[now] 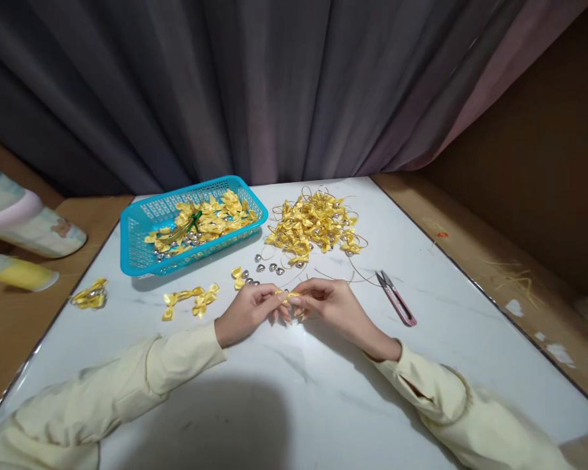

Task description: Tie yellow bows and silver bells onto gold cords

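My left hand (247, 312) and my right hand (332, 307) meet over the middle of the white marble table (294, 385). Both pinch one small yellow ribbon bow (288, 296) between their fingertips. Just beyond the hands lie a few silver heart beads (267, 264) and a loose bow (238, 276). A heap of yellow bows with gold cord (314, 225) sits behind them.
A blue plastic basket (142, 245) with bows and beads stands at the back left. Two joined bows (191, 299) lie left of my hands, another bow (89, 295) near the left edge. Pink thread snips (396, 299) lie to the right. Dark curtains hang behind.
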A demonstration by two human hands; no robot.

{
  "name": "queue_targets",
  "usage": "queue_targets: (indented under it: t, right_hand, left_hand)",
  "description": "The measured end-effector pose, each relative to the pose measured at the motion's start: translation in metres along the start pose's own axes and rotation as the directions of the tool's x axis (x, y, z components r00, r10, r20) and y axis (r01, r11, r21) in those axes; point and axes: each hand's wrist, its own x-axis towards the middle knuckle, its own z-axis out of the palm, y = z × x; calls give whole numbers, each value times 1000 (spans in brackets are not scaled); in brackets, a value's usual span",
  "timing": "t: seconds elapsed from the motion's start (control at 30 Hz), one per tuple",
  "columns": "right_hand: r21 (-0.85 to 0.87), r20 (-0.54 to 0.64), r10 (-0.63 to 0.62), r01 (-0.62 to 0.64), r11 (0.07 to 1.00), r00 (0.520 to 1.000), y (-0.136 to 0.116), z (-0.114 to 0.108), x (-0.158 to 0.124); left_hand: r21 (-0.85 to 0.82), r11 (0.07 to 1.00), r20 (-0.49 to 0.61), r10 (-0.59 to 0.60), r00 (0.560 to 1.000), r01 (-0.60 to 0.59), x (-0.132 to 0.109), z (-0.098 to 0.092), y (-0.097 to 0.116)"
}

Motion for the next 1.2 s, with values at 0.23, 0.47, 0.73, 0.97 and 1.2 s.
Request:
queue_targets:
  t: [0.23, 0.47, 0.73, 0.97, 1.2]
  right_hand:
    - [-35, -34, -13, 11, 999, 999, 2, 1, -1]
    - [8, -48, -21, 22, 1000, 999, 1, 4, -1]
    - [-236, -71, -168, 147, 960, 983, 7, 1, -1]
    - [-397, -64, -278, 232, 888, 958, 9, 0, -2]
    - [-384, -63, -288, 243, 891, 956, 9, 0, -2]
  left_hand:
    - [-42, 999, 6, -17, 1000, 17, 1, -4, -9]
    - [-15, 1000, 10, -15, 1000, 16, 1, -6, -13]
    - [-66, 996, 23, -53, 998, 55, 2, -4, -6]
    - [-43, 998, 22, -41, 999, 42, 2, -3, -8]
    - [-21, 1000, 36, -15, 999, 16, 1, -3, -7]
